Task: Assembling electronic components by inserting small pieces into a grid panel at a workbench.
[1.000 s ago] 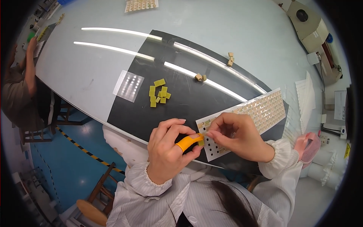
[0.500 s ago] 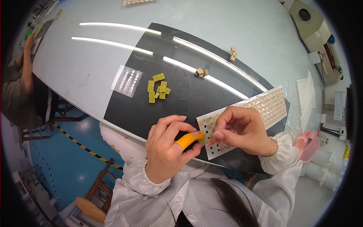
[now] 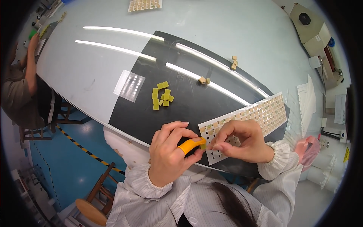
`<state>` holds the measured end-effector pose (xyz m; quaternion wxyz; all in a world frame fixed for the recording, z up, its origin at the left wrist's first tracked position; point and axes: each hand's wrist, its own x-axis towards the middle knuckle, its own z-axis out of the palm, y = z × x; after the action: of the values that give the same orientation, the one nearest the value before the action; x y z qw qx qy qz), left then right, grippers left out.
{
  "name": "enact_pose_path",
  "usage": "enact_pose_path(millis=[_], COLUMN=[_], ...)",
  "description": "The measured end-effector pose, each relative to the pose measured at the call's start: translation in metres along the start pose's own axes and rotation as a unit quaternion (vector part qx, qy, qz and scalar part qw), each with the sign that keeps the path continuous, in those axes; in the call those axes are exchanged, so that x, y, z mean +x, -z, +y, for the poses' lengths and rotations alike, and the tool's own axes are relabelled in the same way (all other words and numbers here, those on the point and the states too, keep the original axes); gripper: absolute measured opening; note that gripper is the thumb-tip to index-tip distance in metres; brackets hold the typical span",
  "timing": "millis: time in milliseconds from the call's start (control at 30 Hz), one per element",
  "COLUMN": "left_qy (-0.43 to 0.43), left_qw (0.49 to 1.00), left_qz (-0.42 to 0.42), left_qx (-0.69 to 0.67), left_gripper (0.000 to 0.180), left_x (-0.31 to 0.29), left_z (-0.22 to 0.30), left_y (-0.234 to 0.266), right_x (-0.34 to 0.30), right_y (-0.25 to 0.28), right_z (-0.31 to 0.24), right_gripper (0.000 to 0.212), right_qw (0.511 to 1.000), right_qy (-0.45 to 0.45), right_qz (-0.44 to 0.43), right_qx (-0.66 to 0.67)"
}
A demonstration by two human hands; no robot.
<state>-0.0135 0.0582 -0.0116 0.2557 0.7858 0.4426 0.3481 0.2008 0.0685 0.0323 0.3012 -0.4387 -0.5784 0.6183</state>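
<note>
While both bare hands work near the front edge of the counter [image 3: 94, 72], the left hand [image 3: 168, 153] grasps a small yellow-green block [image 3: 203, 147] between the thumb and a finger fitted with an orange finger sleeve [image 3: 192, 144]. The block lies just beside the left end of a white perforated sheet [image 3: 278, 106], to the left of the right fingertips. The right hand [image 3: 244, 138] is bent over that end of the sheet, its thumb and index finger drawn into a pinch; whether anything sits between the tips cannot be told. The sheet slants up to the right across a black mat [image 3: 132, 109]: its regular rows show mostly tan, shiny squares, with dark squares [image 3: 213, 157] toward the lower left end.

Beyond the left hand, more yellow-green blocks [image 3: 155, 93] form a loose cluster on the mat—some touching, some slightly apart. To their left, a clear dotted sheet [image 3: 129, 86] straddles the mat's left edge. Farther back lie a pair of tan blocks [image 3: 202, 80] and, near the mat's far edge, a group of tan cubes [image 3: 234, 66]. A second patterned sheet [image 3: 145, 5] is cut off by the upper border.

At far left, a co-worker [image 3: 19, 100] sits at the counter; a wooden stool [image 3: 90, 212] stands on the blue floor [image 3: 81, 142] at lower left. A pink mesh-faced object [image 3: 310, 153]—its exact kind unclear—appears beyond the right sleeve [image 3: 278, 160].
</note>
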Motion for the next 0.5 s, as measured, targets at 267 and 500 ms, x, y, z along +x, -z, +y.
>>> enact_pose_path(millis=[267, 500], left_qy=[0.002, -0.003], left_qw=[1.000, 1.000], left_qz=[0.002, 0.002], left_qx=[0.004, -0.001], left_gripper=[0.022, 0.021], left_x=[-0.001, 0.002], left_z=[-0.001, -0.002], left_y=[-0.002, -0.002], right_x=[0.001, 0.013], right_y=[0.001, 0.005], right_z=[0.000, -0.011], right_gripper=[0.009, 0.016], right_qw=[0.993, 0.955], right_qy=[0.036, -0.266], right_qz=[0.040, -0.067], right_qx=[-0.109, 0.110])
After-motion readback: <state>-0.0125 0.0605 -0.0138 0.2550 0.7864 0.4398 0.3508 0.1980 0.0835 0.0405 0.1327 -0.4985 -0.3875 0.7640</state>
